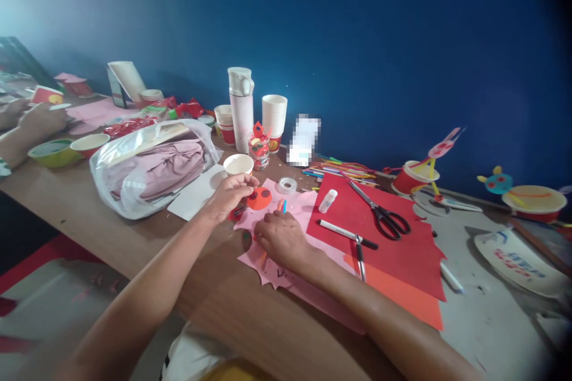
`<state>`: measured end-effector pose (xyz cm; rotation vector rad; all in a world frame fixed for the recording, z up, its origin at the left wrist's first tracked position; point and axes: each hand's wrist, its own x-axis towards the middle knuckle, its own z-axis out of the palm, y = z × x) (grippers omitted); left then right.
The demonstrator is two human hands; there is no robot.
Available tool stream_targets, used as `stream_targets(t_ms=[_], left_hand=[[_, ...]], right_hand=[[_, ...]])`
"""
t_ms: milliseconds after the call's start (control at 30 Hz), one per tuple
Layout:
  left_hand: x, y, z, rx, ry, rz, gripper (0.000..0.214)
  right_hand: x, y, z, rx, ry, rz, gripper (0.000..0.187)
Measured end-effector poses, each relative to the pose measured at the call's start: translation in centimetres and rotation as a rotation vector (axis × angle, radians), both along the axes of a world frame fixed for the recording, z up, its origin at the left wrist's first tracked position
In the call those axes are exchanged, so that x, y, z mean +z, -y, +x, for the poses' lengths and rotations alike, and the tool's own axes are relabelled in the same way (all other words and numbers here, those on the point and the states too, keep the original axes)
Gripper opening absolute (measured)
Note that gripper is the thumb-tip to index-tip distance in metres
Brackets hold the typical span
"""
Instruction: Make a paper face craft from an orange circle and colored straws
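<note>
- Left hand (230, 193): thumb and fingertips pinch the left edge of the orange cut-out (259, 198). The grip is at the rim only, so the face with its black dots stays uncovered. Count: 1 cut-out, 2 dots clearly visible.
- Cut-out position: just above the far edge of the pink sheet (268, 268), between the two hands.
- Right hand (279, 238): fingers curled together around thin pens (282, 206). The heel of the hand rests on the pink sheet and probably pins it flat. Count: 2 tips show on the far side, 1 orange and 1 blue. The grip itself is hidden under the knuckles.
- Just beyond the hands: 1 tape roll (287, 184), lying flat, and 1 single paper cup (238, 164), upright and mouth up.
- Right of the hands: the red sheet (402, 250) overlaps the pink one and serves as a tool mat, all within close reach. It carries 1 glue stick (328, 200), 1 pair of scissors (382, 214) with blades shut, and 2 black markers (346, 231).
- Far side: 1 flask (241, 110) and 1 cup stack (273, 116), upright against the wall and clear of the work.
- Left: 1 plastic bag (152, 166) lies on the counter (201, 286).
- Far left: a co-worker's hand (40, 119), well apart.
</note>
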<state>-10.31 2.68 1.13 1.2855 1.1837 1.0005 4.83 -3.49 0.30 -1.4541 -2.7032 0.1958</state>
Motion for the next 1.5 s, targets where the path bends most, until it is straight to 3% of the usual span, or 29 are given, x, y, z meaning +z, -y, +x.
stream_targets(t_ms=[267, 733, 1233, 1500], left_hand=[[-0.2, -0.2, -0.1, 0.028, 0.040, 0.021, 0.021], [-0.1, -0.1, 0.1, 0.098, 0.017, 0.066, 0.019], [-0.3, 0.0, 0.6, 0.092, 0.016, 0.055, 0.021], [-0.4, 0.3, 0.8, 0.060, -0.002, 0.057, 0.021]], right_hand=[[-0.4, -0.6, -1.3, -0.019, 0.030, -0.045, 0.017], [-0.5, -0.3, -0.5, -0.024, -0.051, -0.026, 0.023], [-0.8, -1.5, -3.7, -0.071, -0.014, -0.107, 0.017], [-1.2, -0.3, -3.3, 0.015, -0.069, -0.002, 0.017]])
